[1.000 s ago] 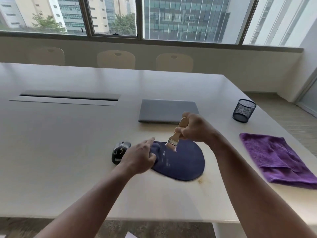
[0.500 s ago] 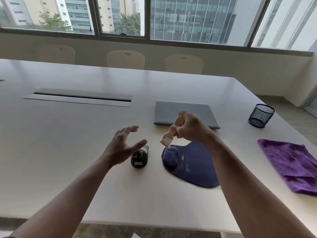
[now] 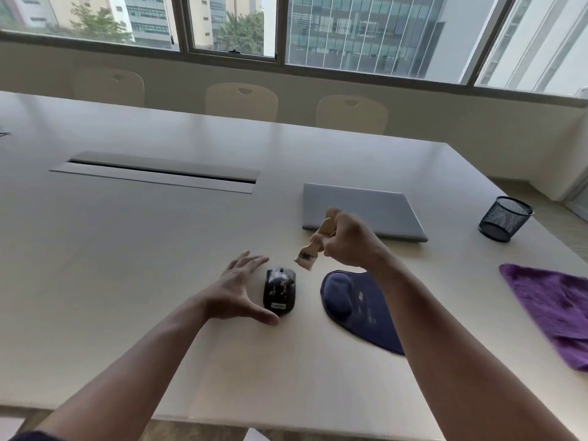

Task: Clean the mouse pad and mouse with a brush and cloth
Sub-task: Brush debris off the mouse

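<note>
Mouse sits just right of open, empty left hand, long axis pointing away; right hand w/ brush gripped hovers just beyond, bristles down.

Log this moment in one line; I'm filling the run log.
left hand: open beside mouse | right hand: holds brush above table

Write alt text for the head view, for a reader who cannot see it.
A right hand holds a brush above a crumb-speckled black mouse on a table, the open left hand beside it. A blue mouse pad and purple cloth lie to the right.
</note>
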### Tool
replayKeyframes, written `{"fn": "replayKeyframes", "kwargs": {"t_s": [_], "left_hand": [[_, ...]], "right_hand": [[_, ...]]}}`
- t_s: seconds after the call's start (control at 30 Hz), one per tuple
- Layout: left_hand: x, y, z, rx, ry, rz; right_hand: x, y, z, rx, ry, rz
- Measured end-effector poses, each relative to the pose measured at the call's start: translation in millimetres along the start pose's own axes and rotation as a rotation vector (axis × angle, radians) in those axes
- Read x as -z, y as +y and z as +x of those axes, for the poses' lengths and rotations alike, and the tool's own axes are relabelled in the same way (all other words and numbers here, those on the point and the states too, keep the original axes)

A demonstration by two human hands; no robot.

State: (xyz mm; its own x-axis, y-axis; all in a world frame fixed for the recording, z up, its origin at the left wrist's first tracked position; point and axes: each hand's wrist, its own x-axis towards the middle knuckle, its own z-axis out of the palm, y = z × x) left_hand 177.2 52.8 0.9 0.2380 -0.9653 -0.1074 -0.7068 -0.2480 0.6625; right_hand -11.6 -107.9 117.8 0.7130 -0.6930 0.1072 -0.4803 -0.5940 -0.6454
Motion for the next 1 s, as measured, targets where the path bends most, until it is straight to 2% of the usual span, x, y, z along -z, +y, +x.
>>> {"fn": "replayKeyframes", "kwargs": {"t_s": [0.43,0.63,0.8,1.0], "left_hand": [[-3,-1,9,-0.066,0.03,0.112],[-2,-1,8,-0.057,0.022,0.105],[-3,-1,8,-0.062,0.035,0.11],[-4,-3,9,-0.058,0.037,0.104]], "right_hand": [[-29,-2,7,0.038,-0.039,-0.07],[-14,-4,13,0.024,-0.077,0.028],[-24,-8,15,0.056,-0.041,-0.098],[-14,-10,17,0.079,-0.232,-0.053]]}}
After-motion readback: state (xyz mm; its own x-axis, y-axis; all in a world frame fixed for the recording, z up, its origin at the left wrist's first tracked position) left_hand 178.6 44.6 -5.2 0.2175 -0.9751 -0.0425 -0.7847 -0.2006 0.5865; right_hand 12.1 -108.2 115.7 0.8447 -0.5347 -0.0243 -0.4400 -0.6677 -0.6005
